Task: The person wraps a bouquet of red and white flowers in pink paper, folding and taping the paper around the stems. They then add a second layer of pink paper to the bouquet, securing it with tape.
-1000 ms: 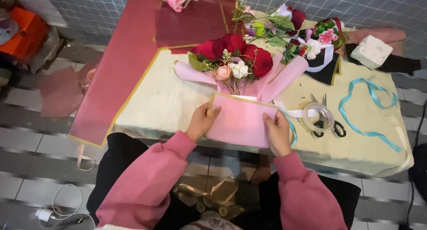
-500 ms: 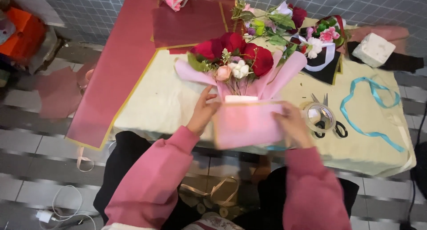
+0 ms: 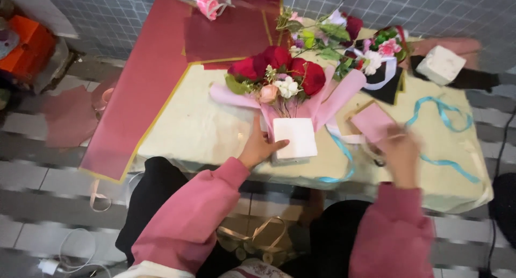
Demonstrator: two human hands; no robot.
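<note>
L hand (image 3: 258, 148) rests on white block (image 3: 294, 138) at table's (image 3: 199, 133) near edge, thumb along its side. R hand (image 3: 399, 151), blurred, pinches pink paper sheet (image 3: 373, 121) nr right side.

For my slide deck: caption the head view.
Left hand steadies white block under rose bouquet; right hand lifts pink paper.

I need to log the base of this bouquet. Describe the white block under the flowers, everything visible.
The white block is a squarish, plain, matte piece that looks like foam. It lies flat on the cream-covered table at the foot of the bouquet, where the pink wrap narrows. The left hand touches its left edge, thumb along the side. The right hand is apart from it, blurred, holding a pink sheet.
</note>
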